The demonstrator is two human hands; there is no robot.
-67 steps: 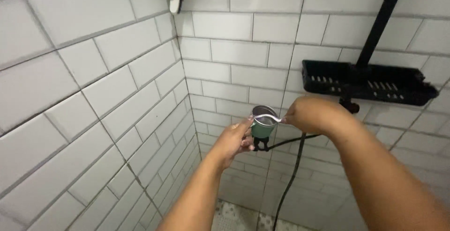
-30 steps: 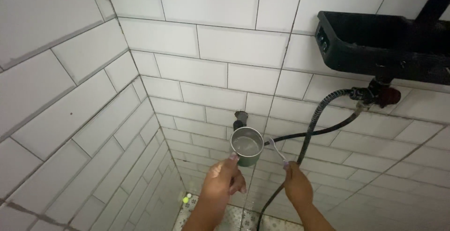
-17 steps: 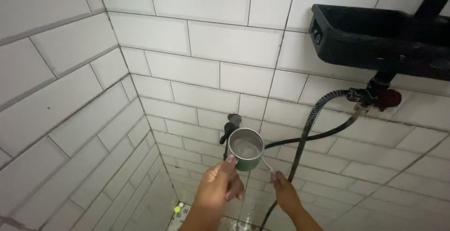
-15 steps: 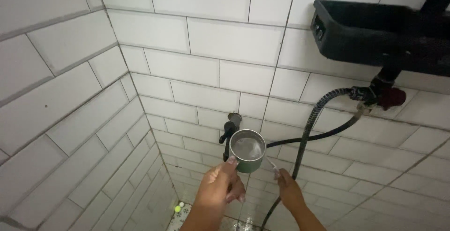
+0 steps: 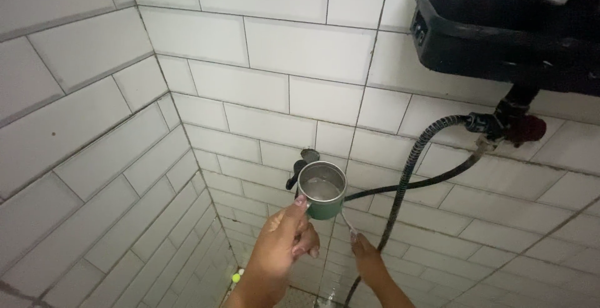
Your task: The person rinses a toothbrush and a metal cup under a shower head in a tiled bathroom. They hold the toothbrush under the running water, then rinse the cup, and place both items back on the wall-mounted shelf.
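My left hand (image 5: 282,242) is closed round the small green metal cup (image 5: 322,190), mouth tilted toward me, beneath the black wall tap (image 5: 299,169). My right hand (image 5: 364,260), lower right, pinches a thin white stick (image 5: 345,221) slanting up to the cup's base

The cup (image 5: 322,190) is dark green with a silvery metal rim and inside. White brick-pattern tiles (image 5: 269,39) with grey grout cover the walls. On the right, the shelf (image 5: 500,39) and hose (image 5: 409,170) are black, beside a dark red valve knob (image 5: 526,129).
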